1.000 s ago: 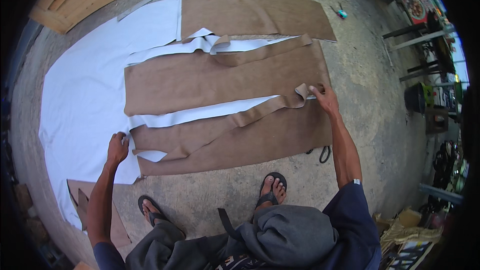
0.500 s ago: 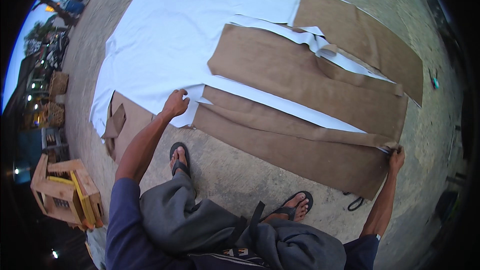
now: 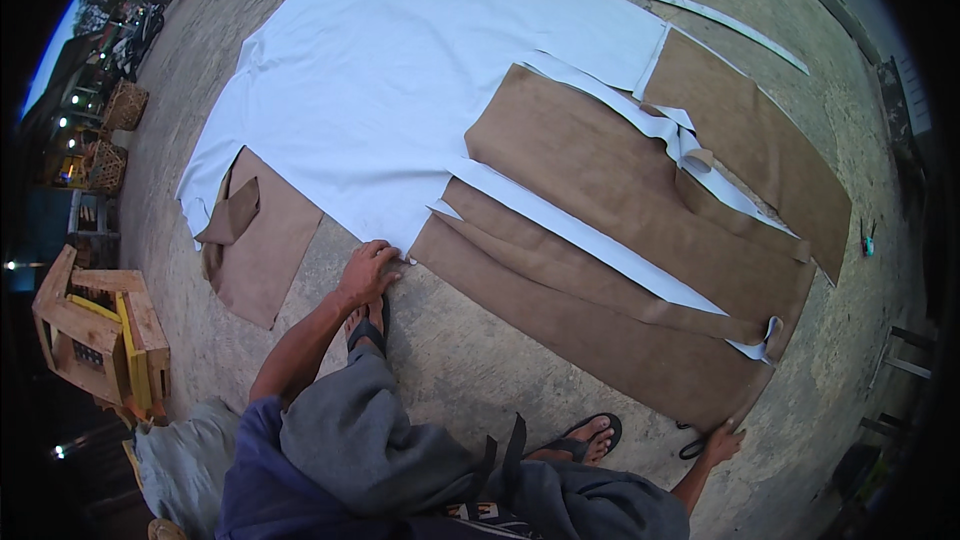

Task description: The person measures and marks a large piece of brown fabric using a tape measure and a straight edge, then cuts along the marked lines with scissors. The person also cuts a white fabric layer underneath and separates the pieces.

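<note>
A wide white sheet of material [image 3: 350,70] lies spread over the concrete ground. Brown suede-like panels rest along its right side: a middle panel [image 3: 590,160], a far right panel [image 3: 745,135] and a near panel [image 3: 590,330], with white strips [image 3: 600,240] between them. My left hand [image 3: 368,272] has its fingers curled at the white sheet's near corner, just above my left foot. My right hand [image 3: 718,443] pinches the near right corner of the near brown panel; its thumb side is partly hidden. A narrow brown strip [image 3: 650,312] lies along that panel.
A long pale straightedge [image 3: 680,2] lies at the far edge. Another brown piece [image 3: 265,240] with a folded flap lies at left. A wooden frame [image 3: 105,330] and grey sack [image 3: 190,460] stand near left. A small green-handled tool [image 3: 868,243] is at right.
My left hand has come nearer to me, to the white sheet's near corner. My right hand has left the strip's end and moved down to the near panel's corner. The view has shifted.
</note>
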A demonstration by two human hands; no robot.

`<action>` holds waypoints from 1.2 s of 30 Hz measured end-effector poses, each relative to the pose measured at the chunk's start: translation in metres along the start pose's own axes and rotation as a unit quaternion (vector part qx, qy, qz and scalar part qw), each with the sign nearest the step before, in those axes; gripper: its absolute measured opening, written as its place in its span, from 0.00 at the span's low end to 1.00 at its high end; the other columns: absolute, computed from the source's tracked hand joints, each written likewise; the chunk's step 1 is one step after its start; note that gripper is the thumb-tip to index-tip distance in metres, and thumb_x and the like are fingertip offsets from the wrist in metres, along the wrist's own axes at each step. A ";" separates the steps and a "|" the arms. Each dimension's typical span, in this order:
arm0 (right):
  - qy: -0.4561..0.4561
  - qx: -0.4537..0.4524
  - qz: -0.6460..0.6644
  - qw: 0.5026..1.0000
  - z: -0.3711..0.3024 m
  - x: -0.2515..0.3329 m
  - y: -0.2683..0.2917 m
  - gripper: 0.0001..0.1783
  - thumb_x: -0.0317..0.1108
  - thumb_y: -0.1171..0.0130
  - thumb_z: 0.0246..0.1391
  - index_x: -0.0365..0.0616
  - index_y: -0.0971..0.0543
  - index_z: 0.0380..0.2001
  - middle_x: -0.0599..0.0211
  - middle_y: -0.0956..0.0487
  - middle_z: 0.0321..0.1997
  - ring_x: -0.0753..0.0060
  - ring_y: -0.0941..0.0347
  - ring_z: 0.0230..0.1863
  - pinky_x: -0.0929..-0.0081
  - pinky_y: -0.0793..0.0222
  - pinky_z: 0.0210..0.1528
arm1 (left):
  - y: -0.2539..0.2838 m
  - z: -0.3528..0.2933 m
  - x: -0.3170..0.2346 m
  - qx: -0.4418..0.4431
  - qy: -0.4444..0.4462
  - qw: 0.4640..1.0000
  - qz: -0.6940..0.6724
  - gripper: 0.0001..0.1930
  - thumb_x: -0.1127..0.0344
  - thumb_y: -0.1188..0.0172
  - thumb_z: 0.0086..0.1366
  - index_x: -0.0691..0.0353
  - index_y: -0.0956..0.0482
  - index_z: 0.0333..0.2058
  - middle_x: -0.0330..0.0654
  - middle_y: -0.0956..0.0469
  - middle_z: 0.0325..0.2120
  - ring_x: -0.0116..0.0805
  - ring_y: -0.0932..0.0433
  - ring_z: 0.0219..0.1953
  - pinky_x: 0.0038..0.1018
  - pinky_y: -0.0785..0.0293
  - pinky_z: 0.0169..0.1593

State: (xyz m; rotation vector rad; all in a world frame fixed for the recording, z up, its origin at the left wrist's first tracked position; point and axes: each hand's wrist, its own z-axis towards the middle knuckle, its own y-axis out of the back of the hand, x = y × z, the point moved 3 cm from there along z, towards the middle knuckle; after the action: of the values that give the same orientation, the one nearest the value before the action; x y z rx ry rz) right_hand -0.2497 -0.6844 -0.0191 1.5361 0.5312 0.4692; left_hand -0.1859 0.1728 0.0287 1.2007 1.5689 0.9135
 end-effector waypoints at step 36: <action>0.094 0.079 0.148 0.981 0.176 0.150 -0.007 0.52 0.74 0.41 0.52 0.29 0.23 0.56 0.37 0.22 0.58 0.37 0.25 0.61 0.52 0.32 0.61 | 0.014 0.292 -0.048 -0.001 0.203 0.938 -0.282 0.22 0.52 0.31 0.63 0.68 0.17 0.44 0.47 0.16 0.37 0.38 0.20 0.40 0.35 0.25 0.46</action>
State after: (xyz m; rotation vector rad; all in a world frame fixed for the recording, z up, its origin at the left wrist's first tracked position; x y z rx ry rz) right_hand -0.0254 -0.7365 -0.0368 1.7442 0.4945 0.8242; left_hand 0.1015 0.1365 -0.0327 0.5092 2.0901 0.8010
